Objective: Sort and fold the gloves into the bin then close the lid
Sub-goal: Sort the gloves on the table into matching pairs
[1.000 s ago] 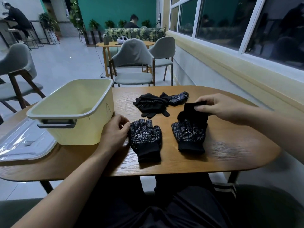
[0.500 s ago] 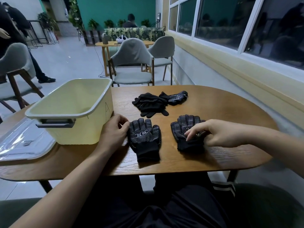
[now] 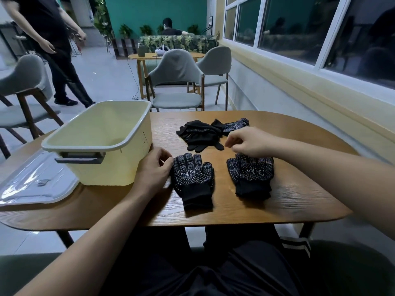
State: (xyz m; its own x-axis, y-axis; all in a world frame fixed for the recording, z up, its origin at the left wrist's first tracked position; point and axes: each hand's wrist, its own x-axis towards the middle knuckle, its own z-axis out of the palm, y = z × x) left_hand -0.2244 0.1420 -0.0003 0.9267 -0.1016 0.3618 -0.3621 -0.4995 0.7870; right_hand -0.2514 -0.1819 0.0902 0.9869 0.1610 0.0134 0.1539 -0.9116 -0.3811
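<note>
Two black dotted gloves lie flat, palm up, near the table's front edge: the left glove (image 3: 192, 178) and the right glove (image 3: 252, 176), which looks like two stacked. My left hand (image 3: 155, 170) rests beside the left glove, curled fingers pinching its edge. My right hand (image 3: 248, 142) hovers over the right glove's fingertips, loosely curled and holding nothing. Behind it lies a pile of black gloves (image 3: 201, 133), with one dotted glove (image 3: 235, 126) at its right. The pale yellow bin (image 3: 111, 167) stands open and looks empty, left of my left hand. Its clear lid (image 3: 32, 184) lies flat at the far left.
The wooden table (image 3: 299, 199) has a rounded right end. Grey chairs (image 3: 177, 82) stand behind it and another at the left. A person (image 3: 53, 50) walks past at the back left. A window wall runs along the right.
My right hand laid the folded-back glove flat on the right glove, let go and lifted toward the pile. My left hand stayed put. A person walked in at the left.
</note>
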